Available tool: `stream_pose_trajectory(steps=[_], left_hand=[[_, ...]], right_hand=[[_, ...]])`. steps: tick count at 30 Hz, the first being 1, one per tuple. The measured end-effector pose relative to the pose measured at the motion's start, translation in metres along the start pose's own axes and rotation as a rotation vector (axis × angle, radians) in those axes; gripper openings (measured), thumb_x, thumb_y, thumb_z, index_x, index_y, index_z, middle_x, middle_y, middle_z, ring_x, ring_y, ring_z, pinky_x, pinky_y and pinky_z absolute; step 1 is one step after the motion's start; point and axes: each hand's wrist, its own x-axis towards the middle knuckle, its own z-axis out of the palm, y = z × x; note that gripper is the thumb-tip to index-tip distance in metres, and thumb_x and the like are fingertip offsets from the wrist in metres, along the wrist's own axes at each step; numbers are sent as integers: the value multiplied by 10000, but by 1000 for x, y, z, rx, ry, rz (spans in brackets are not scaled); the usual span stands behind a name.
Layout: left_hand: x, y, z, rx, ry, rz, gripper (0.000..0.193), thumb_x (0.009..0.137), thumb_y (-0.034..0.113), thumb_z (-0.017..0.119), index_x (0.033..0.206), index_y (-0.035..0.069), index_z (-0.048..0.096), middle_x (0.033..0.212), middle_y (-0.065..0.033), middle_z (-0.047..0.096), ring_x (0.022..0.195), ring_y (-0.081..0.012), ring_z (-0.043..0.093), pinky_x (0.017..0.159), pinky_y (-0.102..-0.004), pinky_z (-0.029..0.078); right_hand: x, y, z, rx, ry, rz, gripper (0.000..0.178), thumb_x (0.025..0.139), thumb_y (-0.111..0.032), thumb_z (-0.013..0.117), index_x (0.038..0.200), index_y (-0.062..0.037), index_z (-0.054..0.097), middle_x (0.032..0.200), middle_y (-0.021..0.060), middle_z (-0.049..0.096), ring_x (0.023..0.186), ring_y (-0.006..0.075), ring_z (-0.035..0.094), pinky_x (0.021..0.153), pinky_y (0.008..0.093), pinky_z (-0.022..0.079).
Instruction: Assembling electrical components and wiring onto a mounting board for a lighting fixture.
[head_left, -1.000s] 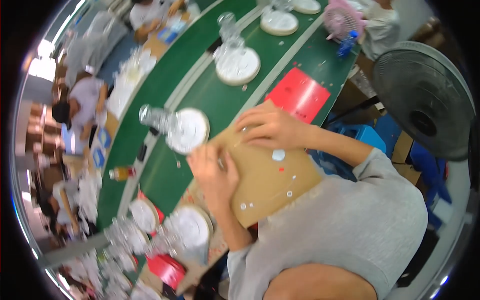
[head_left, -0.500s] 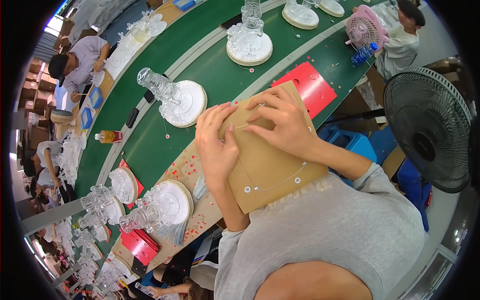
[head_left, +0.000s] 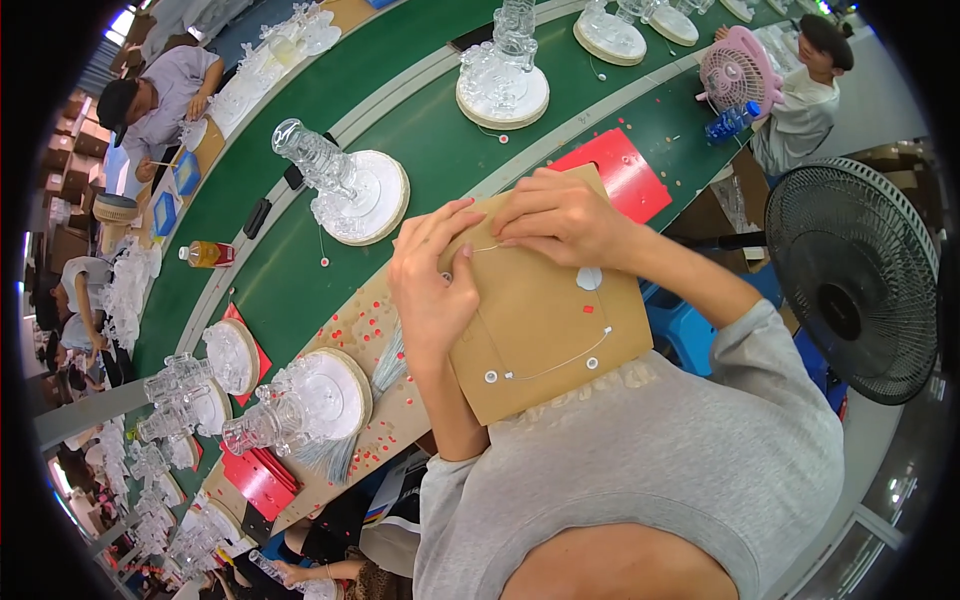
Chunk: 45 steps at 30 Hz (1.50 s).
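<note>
A brown card panel (head_left: 550, 330) lies tilted in front of my chest. White eyelets line it, with a thin pale cord (head_left: 560, 370) strung across its near edge. Over the far left part, my left hand (head_left: 432, 285) rests with fingers stretched out and thumb apart. The thumb tip is by a second pale cord (head_left: 486, 248). My right hand (head_left: 562, 218) pinches that cord's other end between thumb and fingertips. Below the right wrist, a white disc (head_left: 589, 278) and a small red square (head_left: 588, 309) show on the panel.
Clear ornate glass pieces on round white bases (head_left: 365, 195) stand along the green conveyor (head_left: 430, 130). Red cards (head_left: 620, 175) lie beyond the panel. Red dots litter the brown board (head_left: 375, 350) at left. A black fan (head_left: 850, 280) stands right, a pink fan (head_left: 738, 70) farther. Co-workers sit around.
My right fingers have closed together on the cord, and the right forearm has shifted. The white disc and red square on the panel have come into sight. My left hand stays nearly still.
</note>
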Motion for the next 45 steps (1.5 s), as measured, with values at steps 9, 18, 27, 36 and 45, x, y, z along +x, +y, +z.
stream_pose_trajectory(steps=[9, 18, 27, 36, 45], left_hand=[[-2, 1, -2, 1, -6, -18, 339, 752, -92, 645, 1037, 63, 744, 1173, -55, 732, 1112, -276, 641, 977, -387, 486], [0, 3, 0, 30, -5, -26, 350, 747, -92, 643, 1034, 77, 749, 1189, -53, 727, 1118, -275, 633, 971, -390, 482], [0, 5, 5, 35, 11, -15, 365, 752, -102, 627, 1053, 67, 745, 1187, -62, 723, 1122, -278, 629, 975, -395, 487], [2, 1, -1, 12, 0, -44, 463, 753, -92, 646, 1184, 67, 700, 1148, -119, 710, 1111, -306, 630, 983, -407, 490], [3, -1, 1, -17, -4, -37, 559, 748, -98, 649, 1280, 74, 667, 1146, -190, 650, 1074, -360, 631, 963, -418, 487]], right_hand=[[-1, -5, 2, 74, 54, 23, 96, 774, -23, 785, 863, -16, 752, 948, 55, 736, 873, 232, 676, 765, 355, 554], [-8, -7, 5, -62, 105, -69, 135, 744, -13, 761, 877, -31, 748, 970, 38, 719, 890, 212, 664, 731, 340, 556], [-2, 4, -18, -95, -95, -155, 223, 717, -41, 794, 937, -78, 784, 1051, 6, 732, 1003, 231, 669, 831, 375, 571], [15, 12, -14, 222, -160, 175, 64, 783, -81, 795, 847, -83, 793, 1232, 35, 680, 1151, 245, 603, 969, 388, 518], [24, 29, -11, 305, -269, 258, 59, 782, -117, 768, 833, -89, 776, 1284, 30, 640, 1119, 255, 613, 952, 379, 501]])
